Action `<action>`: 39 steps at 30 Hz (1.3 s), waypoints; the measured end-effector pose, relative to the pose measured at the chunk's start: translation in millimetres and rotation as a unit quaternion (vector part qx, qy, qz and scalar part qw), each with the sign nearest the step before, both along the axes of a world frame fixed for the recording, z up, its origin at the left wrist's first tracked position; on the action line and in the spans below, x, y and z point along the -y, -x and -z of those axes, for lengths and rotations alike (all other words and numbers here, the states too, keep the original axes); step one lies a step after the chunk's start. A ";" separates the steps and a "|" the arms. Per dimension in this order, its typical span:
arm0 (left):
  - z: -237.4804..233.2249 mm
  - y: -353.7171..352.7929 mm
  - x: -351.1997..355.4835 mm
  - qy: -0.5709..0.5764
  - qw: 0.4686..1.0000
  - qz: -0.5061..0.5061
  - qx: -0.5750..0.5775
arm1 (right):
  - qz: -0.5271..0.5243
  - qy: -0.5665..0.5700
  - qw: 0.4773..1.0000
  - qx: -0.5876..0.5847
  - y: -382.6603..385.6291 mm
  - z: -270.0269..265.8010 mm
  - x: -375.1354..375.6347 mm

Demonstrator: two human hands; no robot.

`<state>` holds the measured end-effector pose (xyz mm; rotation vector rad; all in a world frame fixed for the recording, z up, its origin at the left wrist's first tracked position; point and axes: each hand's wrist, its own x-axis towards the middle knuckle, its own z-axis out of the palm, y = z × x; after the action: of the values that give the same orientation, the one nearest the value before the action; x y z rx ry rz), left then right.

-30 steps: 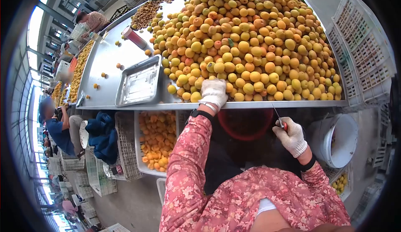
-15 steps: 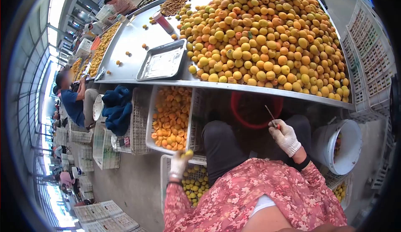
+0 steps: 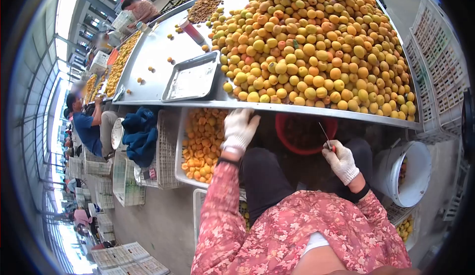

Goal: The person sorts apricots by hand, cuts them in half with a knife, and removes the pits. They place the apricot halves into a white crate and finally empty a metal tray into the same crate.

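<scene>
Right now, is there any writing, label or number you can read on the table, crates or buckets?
None can be read. The red bottle, steel table, metal tray, white crates, white bucket and the knife in the right hand show no legible words, numbers or signs.

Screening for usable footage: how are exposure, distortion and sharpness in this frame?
Head view: strong fisheye bends the steel table edge and leaves black corners; windows at left are blown out, with glare on the table top; the apricot pile is sharp; the left hand looks slightly soft, the right hand with its knife crisp.
</scene>
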<state>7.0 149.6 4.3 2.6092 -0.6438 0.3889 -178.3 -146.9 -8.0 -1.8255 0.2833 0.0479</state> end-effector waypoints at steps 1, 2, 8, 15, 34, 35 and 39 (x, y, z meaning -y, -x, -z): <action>-2.9 -17.3 22.8 -0.016 1.000 -0.012 0.000 | 0.008 -0.003 1.000 0.004 2.7 0.9 1.2; 0.0 -36.6 37.8 -0.065 0.997 -0.015 -0.035 | 0.015 -0.002 1.000 0.003 4.6 3.6 3.2; -5.0 -84.7 91.1 -0.273 0.936 -0.021 -0.222 | 0.046 0.023 0.998 0.028 0.8 24.0 20.4; 7.3 -83.2 99.6 -0.205 0.954 -0.071 -0.206 | 0.021 0.005 1.000 -0.001 -15.6 39.8 24.4; -1.1 -66.8 128.9 -0.127 0.942 -0.085 -0.299 | -0.029 0.075 0.994 -0.079 -23.9 34.7 23.6; -3.1 -66.0 127.1 -0.104 0.943 -0.080 -0.305 | -0.027 0.078 0.994 -0.077 -22.7 35.8 24.2; -11.8 -64.4 120.0 -0.043 0.941 -0.059 -0.330 | -0.012 0.073 0.995 -0.061 -18.2 35.7 25.7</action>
<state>71.4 29.6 16.1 2.6258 -0.2730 -0.4847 -160.1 -172.6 -43.7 -1.9741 0.3601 0.1597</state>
